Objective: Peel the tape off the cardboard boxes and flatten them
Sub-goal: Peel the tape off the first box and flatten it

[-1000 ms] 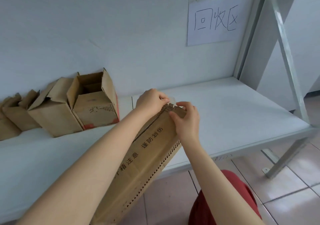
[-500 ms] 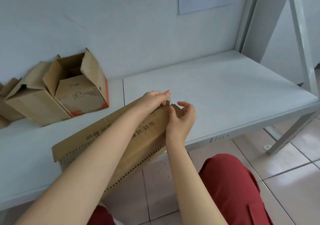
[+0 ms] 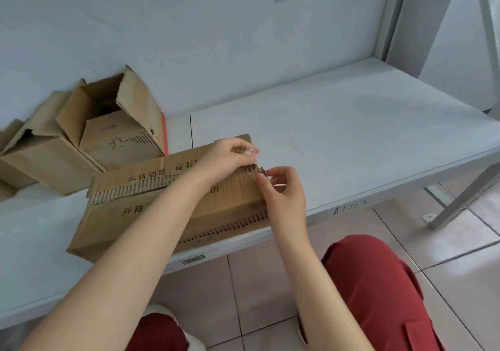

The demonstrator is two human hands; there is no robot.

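Left hand (image 3: 230, 156) pinches clear tape (image 3: 250, 151) above the box (image 3: 151, 204) (right hand (image 3: 284, 191) pinching its edge).

The flattened box (image 3: 173, 204) was plain brown with black printed characters. The open box (image 3: 121, 128) bore an orange-red edge stripe. The shelf (image 3: 338, 139) was pale grey, the trousers (image 3: 378, 296) dark red.

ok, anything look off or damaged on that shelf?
Somewhat. The flat box under both hands lies skewed, its near edge hanging past the shelf lip. The open boxes at the back left lean over, flaps ragged. Nothing spilled.
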